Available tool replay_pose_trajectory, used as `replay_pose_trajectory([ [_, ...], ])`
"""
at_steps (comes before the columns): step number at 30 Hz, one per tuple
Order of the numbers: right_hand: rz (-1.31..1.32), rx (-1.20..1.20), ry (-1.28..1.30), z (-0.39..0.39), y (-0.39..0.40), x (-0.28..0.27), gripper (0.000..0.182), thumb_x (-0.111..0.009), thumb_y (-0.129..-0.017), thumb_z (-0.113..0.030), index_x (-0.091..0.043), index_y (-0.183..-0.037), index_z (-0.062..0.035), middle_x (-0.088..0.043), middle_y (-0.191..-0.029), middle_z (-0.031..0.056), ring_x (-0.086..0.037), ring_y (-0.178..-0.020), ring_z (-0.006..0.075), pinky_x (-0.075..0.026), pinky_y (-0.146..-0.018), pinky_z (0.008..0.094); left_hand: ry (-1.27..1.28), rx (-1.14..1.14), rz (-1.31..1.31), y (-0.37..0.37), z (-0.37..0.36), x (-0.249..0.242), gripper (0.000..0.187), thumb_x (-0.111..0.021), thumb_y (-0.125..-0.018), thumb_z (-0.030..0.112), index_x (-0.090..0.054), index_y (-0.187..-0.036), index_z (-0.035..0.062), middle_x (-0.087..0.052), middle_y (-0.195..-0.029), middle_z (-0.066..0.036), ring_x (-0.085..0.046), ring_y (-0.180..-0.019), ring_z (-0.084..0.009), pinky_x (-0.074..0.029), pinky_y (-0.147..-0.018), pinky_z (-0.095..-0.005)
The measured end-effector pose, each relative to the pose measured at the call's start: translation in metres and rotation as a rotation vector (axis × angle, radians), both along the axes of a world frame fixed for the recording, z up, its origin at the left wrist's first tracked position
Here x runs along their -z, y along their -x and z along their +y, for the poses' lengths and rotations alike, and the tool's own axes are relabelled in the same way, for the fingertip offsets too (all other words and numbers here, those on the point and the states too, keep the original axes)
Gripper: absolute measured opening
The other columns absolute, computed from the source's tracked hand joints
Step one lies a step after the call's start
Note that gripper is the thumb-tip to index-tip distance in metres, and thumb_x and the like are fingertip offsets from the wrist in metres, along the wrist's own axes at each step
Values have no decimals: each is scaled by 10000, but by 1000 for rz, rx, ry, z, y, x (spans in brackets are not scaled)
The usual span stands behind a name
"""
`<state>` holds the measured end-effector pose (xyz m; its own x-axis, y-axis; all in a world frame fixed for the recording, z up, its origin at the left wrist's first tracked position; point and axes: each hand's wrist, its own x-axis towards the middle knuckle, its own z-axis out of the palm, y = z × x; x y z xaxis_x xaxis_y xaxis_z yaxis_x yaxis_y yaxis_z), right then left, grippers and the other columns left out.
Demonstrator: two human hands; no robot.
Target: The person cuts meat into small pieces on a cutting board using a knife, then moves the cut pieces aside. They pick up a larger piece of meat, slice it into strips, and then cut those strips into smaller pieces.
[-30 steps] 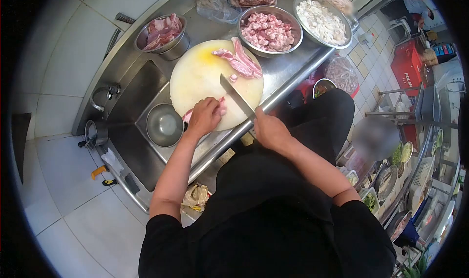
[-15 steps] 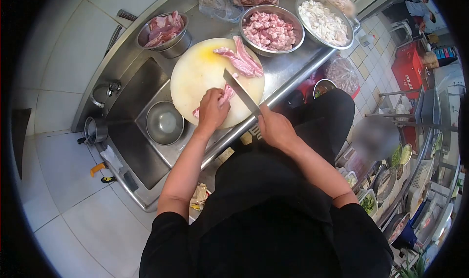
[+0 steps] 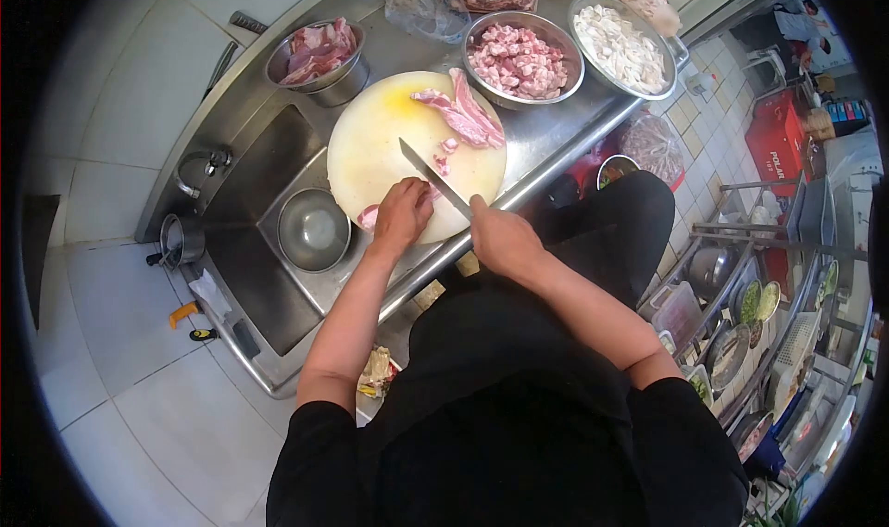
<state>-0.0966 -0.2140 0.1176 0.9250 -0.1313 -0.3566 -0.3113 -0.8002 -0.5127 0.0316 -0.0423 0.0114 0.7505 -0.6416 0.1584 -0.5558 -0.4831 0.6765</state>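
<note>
My right hand (image 3: 505, 240) is closed around the handle of a knife (image 3: 433, 176), its blade slanting up and left over the round cutting board (image 3: 356, 147). Under the curled fingers of my left hand (image 3: 404, 214) lies a strip of raw meat (image 3: 369, 218), pressed to the board and partly hidden. The blade rests close beside those fingertips, at the strip's end. A few small cut pieces of meat (image 3: 444, 161) lie just beyond the blade. Farther up the board is a larger slab of raw meat (image 3: 465, 113).
Behind the board stand a bowl of diced meat (image 3: 519, 59), a bowl of white pieces (image 3: 619, 45) and a bowl of larger meat cuts (image 3: 319, 53). To the left is a sink (image 3: 250, 240) with a metal bowl (image 3: 315, 232). Shelving (image 3: 741, 277) stands at right.
The knife has shifted left and down, nearer my left hand. Small cut pieces now lie apart beyond the blade, and the strip under my left hand shows less.
</note>
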Motion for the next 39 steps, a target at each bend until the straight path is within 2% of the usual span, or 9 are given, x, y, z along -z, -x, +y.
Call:
replay_pose_trajectory([
  [6,-11,-25,-36,7,-18,18,185,-464,-971,-99,-465,-1099,34,-683,-849,303,-685,-843,482,-523,-785,586,13,-22,-12,0,-4,3,242,-720,-811,63,-703,-1048,17,-706,-1013,-153,-673,-974,-336,-551,-859,-417],
  [14,37,-3,-81,-1,22,8,192,-473,-960,-97,-457,-1085,47,-669,-830,324,-676,-823,497,-518,-777,591,0,-19,43,1,-4,-1,196,-707,-825,91,-703,-1008,24,-704,-966,-154,-680,-912,-346,-561,-829,-429],
  [21,15,-14,-95,11,-34,35,212,-474,-953,-89,-463,-1111,53,-672,-848,327,-676,-847,494,-515,-782,588,54,-24,60,-2,0,4,165,-705,-826,88,-701,-981,33,-696,-948,-145,-676,-908,-341,-559,-813,-430],
  [25,3,-37,-67,8,-3,26,226,-473,-951,-78,-464,-1136,51,-677,-860,322,-680,-867,488,-514,-793,588,80,-52,-44,3,-2,12,143,-704,-824,82,-703,-959,35,-694,-968,-130,-673,-918,-324,-555,-813,-423],
  [28,156,-15,-110,0,29,10,214,-462,-952,-67,-469,-1131,49,-680,-865,322,-683,-873,483,-513,-801,589,38,-39,-48,11,1,11,132,-707,-809,76,-703,-935,36,-692,-987,-110,-669,-924,-311,-556,-818,-412],
  [31,179,15,-93,5,34,13,247,-443,-954,-53,-478,-1171,60,-681,-860,322,-687,-860,479,-517,-804,588,18,-17,-30,21,4,12,135,-708,-796,74,-701,-927,41,-687,-981,-97,-666,-931,-304,-556,-820,-407],
  [34,37,-32,-112,16,-9,29,346,-418,-951,-35,-468,-1273,82,-682,-877,331,-686,-866,488,-518,-810,582,104,-24,-79,20,2,16,134,-708,-789,76,-704,-920,49,-684,-964,-88,-662,-910,-303,-554,-808,-413],
  [37,51,-32,-95,17,-10,27,312,-423,-946,-32,-477,-1233,78,-683,-890,334,-685,-878,491,-524,-796,575,98,-33,-89,16,1,11,135,-714,-789,81,-703,-920,50,-690,-974,-88,-661,-919,-300,-549,-810,-419],
  [39,70,-34,-94,9,17,18,271,-439,-944,-44,-484,-1187,68,-682,-890,334,-685,-885,491,-531,-792,574,14,-153,-129,15,0,13,191,-735,-768,40,-710,-957,45,-703,-971,-112,-669,-930,-318,-548,-819,-409],
])
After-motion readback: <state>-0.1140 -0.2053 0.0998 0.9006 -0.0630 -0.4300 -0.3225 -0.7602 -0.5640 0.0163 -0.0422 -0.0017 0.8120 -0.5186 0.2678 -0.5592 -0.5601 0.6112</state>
